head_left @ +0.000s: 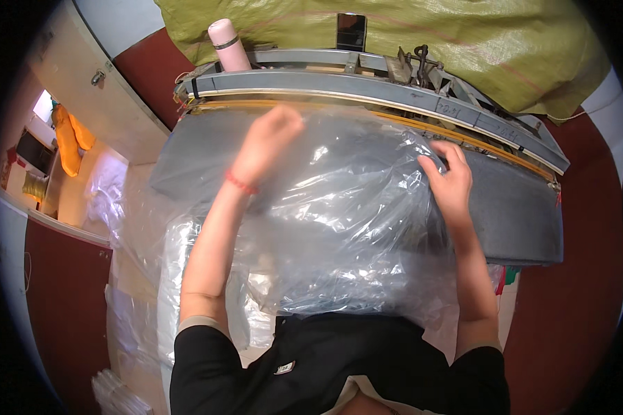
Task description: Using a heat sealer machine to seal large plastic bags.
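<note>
A large clear plastic sheet (339, 200), creased and shiny, spreads over the grey padded table (522, 221) and down to my lap. My left hand (273, 138), with a red bead bracelet on its wrist, is above the sheet's far left part. Motion smears its fingers, so their grip is unclear. At the sheet's right side, my right hand (453, 176) has its thumb and fingers bent round the film, where folds gather at the fingertips. Just beyond both hands runs a long grey metal bar machine (291, 83) with a yellow strip along its near edge.
A pink bottle (228, 45) stands behind the bar at left. A dark phone (351, 31) leans on the green woven cover (477, 48) at the back. A metal clamp (420, 63) sits at back right. More clear plastic (180, 277) hangs at left, near an open door (93, 69).
</note>
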`<action>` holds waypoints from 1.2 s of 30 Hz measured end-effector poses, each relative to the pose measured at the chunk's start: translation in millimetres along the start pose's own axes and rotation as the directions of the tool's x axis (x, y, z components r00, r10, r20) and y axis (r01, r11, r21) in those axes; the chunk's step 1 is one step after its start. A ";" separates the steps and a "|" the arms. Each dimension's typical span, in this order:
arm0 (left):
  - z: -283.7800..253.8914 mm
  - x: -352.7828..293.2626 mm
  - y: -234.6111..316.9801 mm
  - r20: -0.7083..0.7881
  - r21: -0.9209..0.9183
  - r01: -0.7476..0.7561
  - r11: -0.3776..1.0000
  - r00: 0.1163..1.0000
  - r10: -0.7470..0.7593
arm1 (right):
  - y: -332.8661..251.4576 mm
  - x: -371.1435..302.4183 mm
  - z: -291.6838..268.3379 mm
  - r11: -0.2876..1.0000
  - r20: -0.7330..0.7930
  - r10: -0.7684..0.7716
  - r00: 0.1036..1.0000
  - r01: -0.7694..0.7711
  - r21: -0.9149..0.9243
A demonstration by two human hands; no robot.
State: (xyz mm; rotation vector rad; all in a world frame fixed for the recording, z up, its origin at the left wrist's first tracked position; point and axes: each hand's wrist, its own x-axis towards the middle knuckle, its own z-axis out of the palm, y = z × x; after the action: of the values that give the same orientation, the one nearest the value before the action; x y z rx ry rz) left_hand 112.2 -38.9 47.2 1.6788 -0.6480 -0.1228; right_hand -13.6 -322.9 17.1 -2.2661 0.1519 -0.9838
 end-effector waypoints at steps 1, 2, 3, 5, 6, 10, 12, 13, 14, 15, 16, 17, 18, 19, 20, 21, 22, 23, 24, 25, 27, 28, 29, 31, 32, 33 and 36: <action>-2.2 -9.2 10.3 0.038 -0.045 -0.012 0.999 0.999 0.014 | -19.8 8.6 3.8 0.981 -0.043 -0.195 0.980 0.193 -0.031; -2.0 -13.9 17.8 0.043 -0.042 -0.013 0.999 0.999 0.015 | -34.9 18.1 6.9 0.954 0.018 -0.300 0.954 0.300 0.002; -5.6 -21.6 23.4 0.054 -0.022 -0.046 0.999 0.997 0.047 | -52.2 27.9 15.9 0.913 0.081 -0.407 0.910 0.404 0.052; -4.5 -30.0 37.8 0.079 -0.043 -0.050 0.998 0.995 0.053 | -86.1 42.8 31.4 0.830 0.124 -0.536 0.835 0.494 0.259; -6.4 -35.8 44.7 0.076 -0.039 -0.048 0.998 0.996 0.051 | -97.3 44.8 40.6 0.828 0.123 -0.538 0.834 0.495 0.264; -14.6 -46.9 57.2 0.085 0.069 -0.131 0.989 0.989 0.125 | -113.7 49.4 59.2 0.686 0.272 -0.670 0.691 0.435 0.584; -17.0 -51.3 61.7 0.078 0.162 -0.182 0.970 0.982 0.171 | -116.2 44.8 60.7 0.733 0.377 -0.610 0.697 0.316 0.602; -15.4 -53.3 64.5 0.020 0.343 -0.277 0.898 0.958 0.287 | -119.1 39.1 63.1 0.729 0.379 -0.615 0.692 0.315 0.608; -13.1 -54.8 65.7 -0.012 0.517 -0.341 0.785 0.914 0.405 | -122.5 31.0 65.4 0.710 0.459 -0.471 0.753 0.014 0.704; -9.2 -54.8 64.7 -0.014 0.517 -0.340 0.786 0.914 0.405 | -125.1 24.8 67.1 0.614 0.559 -0.321 0.764 -0.282 0.738; -4.6 -54.7 62.7 -0.045 0.637 -0.355 0.684 0.869 0.494 | -127.1 20.9 69.7 0.614 0.561 -0.323 0.763 -0.282 0.737; -1.2 -54.3 59.9 -0.061 0.746 -0.349 0.568 0.813 0.579 | -129.3 17.6 73.1 0.543 0.634 -0.276 0.723 -0.427 0.724; 1.0 -53.1 56.3 -0.063 0.748 -0.344 0.567 0.815 0.577 | -133.3 13.9 75.8 0.456 0.704 -0.240 0.669 -0.562 0.690; 2.0 -50.2 50.5 -0.070 0.761 -0.330 0.558 0.814 0.577 | -142.5 11.7 77.3 0.498 0.705 -0.176 0.687 -0.556 0.666; 1.0 -48.2 45.8 -0.077 0.773 -0.316 0.550 0.814 0.576 | -133.5 12.2 89.8 0.496 0.708 -0.179 0.683 -0.559 0.664; -1.3 -46.3 44.8 -0.014 0.770 -0.311 0.557 0.865 0.502 | -112.2 15.9 106.5 0.557 0.544 -0.300 0.784 -0.319 0.767; -7.4 -47.0 43.0 -0.020 0.774 -0.302 0.557 0.868 0.497 | -104.8 18.6 113.8 0.573 0.367 -0.438 0.820 -0.060 0.817; -14.3 -47.8 41.0 0.099 0.614 -0.335 0.715 0.931 0.351 | -95.3 17.8 115.0 0.525 0.442 -0.309 0.842 -0.237 0.818; -23.5 -51.2 38.6 0.244 0.432 -0.304 0.849 0.946 0.215 | -85.4 19.9 111.9 0.408 0.508 -0.188 0.841 -0.404 0.819; -36.4 -56.3 40.9 0.347 0.428 -0.276 0.861 0.930 0.125 | -69.4 25.1 104.6 0.265 0.580 -0.071 0.811 -0.545 0.795; -71.0 -72.2 11.3 0.435 0.423 -0.280 0.862 0.897 0.078 | -6.3 32.5 96.0 0.242 0.473 0.166 0.865 -0.501 0.831; -94.5 -85.2 -6.5 0.516 0.417 -0.282 0.864 0.856 0.031 | -2.2 33.4 85.8 0.380 0.260 0.509 0.821 -0.485 0.787; -115.4 -91.6 -22.0 0.509 0.566 -0.212 0.797 0.850 -0.135 | 61.4 35.4 57.8 0.513 0.261 0.435 0.862 -0.475 0.715; -170.8 -119.0 -38.6 0.316 0.860 -0.039 0.508 0.823 -0.473 | 127.0 29.3 6.9 0.741 -0.009 0.480 0.877 -0.401 0.539; -201.6 -131.3 -43.2 0.148 0.957 0.038 0.289 0.792 -0.592 | 164.9 24.8 -26.3 0.818 -0.126 0.506 0.853 -0.428 0.385; -250.1 -149.0 -57.3 0.013 0.980 0.108 0.168 0.805 -0.593 | 217.6 18.7 -62.7 0.826 -0.153 0.497 0.854 -0.411 0.387; -319.7 -134.3 -17.3 -0.379 0.924 0.329 -0.195 0.727 -0.573 | 295.2 -6.1 -162.5 0.837 -0.255 0.534 0.806 -0.459 0.299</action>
State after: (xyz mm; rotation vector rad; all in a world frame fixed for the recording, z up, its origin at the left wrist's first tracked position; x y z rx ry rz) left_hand 142.7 306.4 66.6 3.4226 -0.0240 -0.4478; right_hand -86.8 -635.7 -84.7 -1.7019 0.7148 -1.0156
